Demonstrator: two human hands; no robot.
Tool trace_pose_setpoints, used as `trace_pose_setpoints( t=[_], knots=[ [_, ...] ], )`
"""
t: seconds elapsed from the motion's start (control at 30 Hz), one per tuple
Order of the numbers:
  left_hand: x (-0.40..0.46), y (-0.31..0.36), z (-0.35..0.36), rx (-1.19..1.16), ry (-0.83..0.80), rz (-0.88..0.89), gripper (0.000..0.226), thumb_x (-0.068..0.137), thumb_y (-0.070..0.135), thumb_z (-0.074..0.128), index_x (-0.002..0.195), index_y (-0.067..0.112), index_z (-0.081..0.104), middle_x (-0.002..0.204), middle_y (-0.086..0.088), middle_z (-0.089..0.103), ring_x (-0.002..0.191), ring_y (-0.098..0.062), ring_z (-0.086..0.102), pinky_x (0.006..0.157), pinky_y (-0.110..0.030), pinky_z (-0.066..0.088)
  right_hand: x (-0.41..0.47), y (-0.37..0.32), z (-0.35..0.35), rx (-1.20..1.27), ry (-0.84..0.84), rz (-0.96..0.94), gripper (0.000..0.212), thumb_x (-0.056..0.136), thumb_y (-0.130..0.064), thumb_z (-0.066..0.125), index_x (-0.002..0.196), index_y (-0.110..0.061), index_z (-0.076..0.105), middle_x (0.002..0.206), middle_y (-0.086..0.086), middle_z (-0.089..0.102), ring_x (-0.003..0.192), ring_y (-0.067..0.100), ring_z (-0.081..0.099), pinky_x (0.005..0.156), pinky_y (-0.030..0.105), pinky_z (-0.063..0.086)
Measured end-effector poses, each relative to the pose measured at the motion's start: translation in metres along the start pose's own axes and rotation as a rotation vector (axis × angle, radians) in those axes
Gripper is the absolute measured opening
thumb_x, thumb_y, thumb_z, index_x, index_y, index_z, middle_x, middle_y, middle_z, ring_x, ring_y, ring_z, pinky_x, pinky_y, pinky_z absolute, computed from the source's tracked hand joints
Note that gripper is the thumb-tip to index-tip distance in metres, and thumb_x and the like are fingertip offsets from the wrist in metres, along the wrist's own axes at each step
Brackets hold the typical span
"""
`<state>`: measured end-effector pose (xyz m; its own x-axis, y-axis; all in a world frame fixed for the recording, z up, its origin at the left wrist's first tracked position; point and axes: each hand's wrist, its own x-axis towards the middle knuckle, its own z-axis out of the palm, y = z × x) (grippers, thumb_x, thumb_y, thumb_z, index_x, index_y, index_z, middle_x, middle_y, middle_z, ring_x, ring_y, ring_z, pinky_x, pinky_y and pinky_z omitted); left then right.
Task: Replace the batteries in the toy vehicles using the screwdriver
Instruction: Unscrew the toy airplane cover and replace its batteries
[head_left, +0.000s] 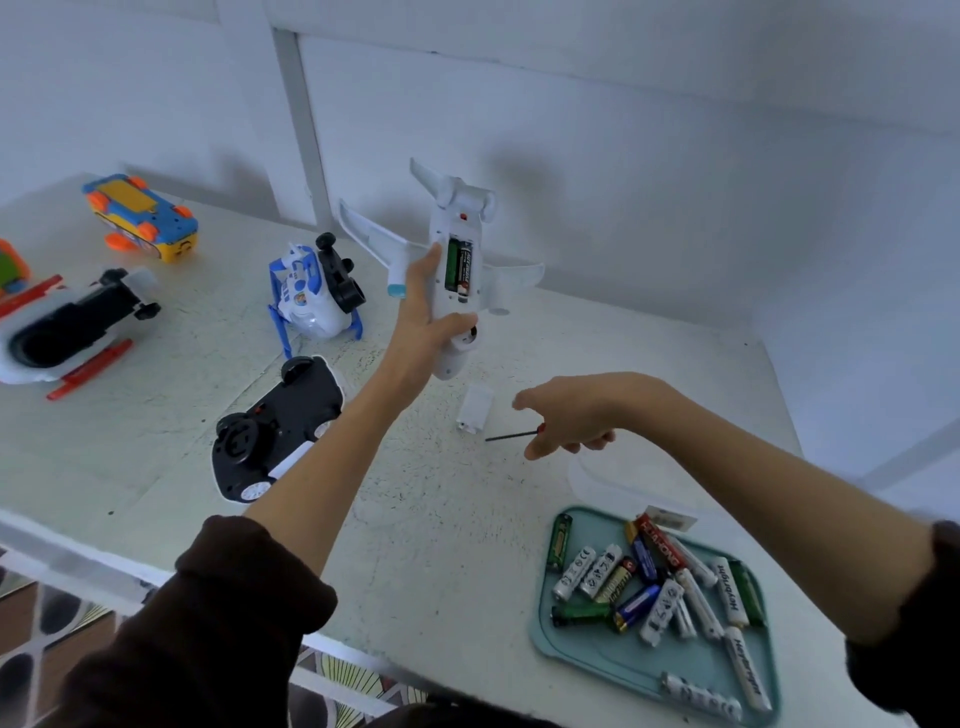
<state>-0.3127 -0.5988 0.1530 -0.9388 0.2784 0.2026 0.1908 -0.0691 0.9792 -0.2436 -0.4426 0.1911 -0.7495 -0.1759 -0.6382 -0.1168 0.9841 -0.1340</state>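
1. The left hand grips the white toy plane belly-up above the desk — its battery bay is uncovered, with two batteries seated inside.
2. The bay's white cover lies on the desk just below the plane, so it looks unscrewed already; whether those cells are old or fresh, I cannot tell.
3. The right hand is closed around the screwdriver, right of the cover, tip pointing toward it.
4. The teal tray of loose batteries sits well below the plane, toward the near edge.
5. Left of the plane, the other toys lie overturned — a black-bottomed car nearest — seemingly awaiting their turn; closing the plane is still to do.
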Motion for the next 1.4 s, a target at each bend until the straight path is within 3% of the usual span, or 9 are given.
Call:
trace_pose_setpoints(
  t=[0.1,0.2,0.43,0.53,0.63,0.83,0.93,1.1,1.4],
  knots=[
    [-0.001,0.003,0.004,0.023,-0.055,0.015,0.077,0.084,0.001,0.062,0.145,0.021,0.018,0.134,-0.007,0.043,0.100,-0.011,0.057,0.073,-0.015,0.051,-0.019,0.004,-0.003,-0.040,-0.033,0.015,0.045,0.092,-0.028,0.054,0.125,0.000,0.045,0.079,0.009,0.055,0.051,0.013,0.044,0.043,0.020,0.038],
    [-0.002,0.005,0.007,0.053,-0.123,0.044,0.083,0.074,0.017,0.064,0.143,0.026,0.020,0.134,-0.002,0.044,0.111,-0.015,0.055,0.083,-0.020,0.052,-0.045,0.013,-0.014,0.039,0.025,0.010,0.027,0.092,-0.025,0.054,0.110,-0.005,0.051,0.081,0.008,0.058,0.054,0.014,0.045,0.048,0.021,0.039],
    [-0.001,0.002,0.024,0.055,-0.186,0.075,0.082,0.072,0.023,0.070,0.138,0.035,0.023,0.136,0.002,0.042,0.118,-0.013,0.052,0.086,-0.020,0.052,-0.078,0.046,-0.033,0.416,0.623,0.003,0.012,0.090,-0.019,0.057,0.088,-0.008,0.051,0.071,0.003,0.058,0.037,0.002,0.042,0.039,0.014,0.035],
    [-0.001,0.004,0.037,0.040,-0.205,0.092,0.081,0.072,0.023,0.070,0.137,0.035,0.024,0.138,-0.002,0.042,0.118,-0.016,0.052,0.086,-0.021,0.052,-0.073,0.044,-0.024,0.488,0.767,-0.028,0.011,0.089,-0.016,0.057,0.085,-0.010,0.049,0.071,0.002,0.057,0.046,0.000,0.050,0.041,0.009,0.035],
    [0.002,0.008,0.049,0.034,-0.234,0.115,0.079,0.072,0.022,0.069,0.136,0.035,0.024,0.136,-0.001,0.041,0.119,-0.016,0.051,0.086,-0.019,0.052,-0.068,0.045,-0.015,0.494,0.791,-0.025,0.012,0.090,-0.016,0.057,0.084,-0.011,0.048,0.070,0.000,0.056,0.055,0.005,0.051,0.045,0.009,0.035],
    [0.007,0.009,0.069,0.065,-0.288,0.156,0.078,0.079,0.015,0.071,0.136,0.037,0.023,0.137,0.000,0.038,0.121,-0.018,0.049,0.088,-0.025,0.054,-0.069,0.052,-0.005,0.482,0.840,0.036,0.012,0.091,-0.017,0.054,0.084,-0.009,0.048,0.075,0.007,0.058,0.073,0.031,0.058,0.060,0.031,0.043],
    [0.009,0.006,0.078,0.050,-0.309,0.151,0.080,0.079,0.017,0.072,0.137,0.038,0.022,0.138,0.000,0.037,0.120,-0.015,0.049,0.090,-0.028,0.054,-0.069,0.056,0.004,0.452,0.895,0.061,0.014,0.092,-0.017,0.052,0.082,-0.009,0.045,0.070,0.006,0.055,0.064,0.025,0.051,0.057,0.030,0.040],
    [0.009,0.004,0.093,0.007,-0.312,0.082,0.076,0.084,0.010,0.068,0.138,0.035,0.020,0.133,0.007,0.037,0.109,0.001,0.050,0.077,-0.009,0.049,-0.065,0.064,0.025,0.341,1.003,0.072,0.013,0.093,-0.016,0.050,0.086,-0.009,0.043,0.058,-0.001,0.046,0.051,0.016,0.041,0.053,0.032,0.037],
    [0.010,0.007,0.110,-0.079,-0.311,0.000,0.072,0.086,0.013,0.065,0.135,0.038,0.018,0.136,0.004,0.037,0.102,0.000,0.050,0.069,-0.002,0.047,-0.058,0.072,0.042,0.309,1.074,0.037,0.012,0.095,-0.015,0.047,0.087,-0.007,0.041,0.059,-0.004,0.042,0.051,0.020,0.041,0.051,0.034,0.036]
  ],
)
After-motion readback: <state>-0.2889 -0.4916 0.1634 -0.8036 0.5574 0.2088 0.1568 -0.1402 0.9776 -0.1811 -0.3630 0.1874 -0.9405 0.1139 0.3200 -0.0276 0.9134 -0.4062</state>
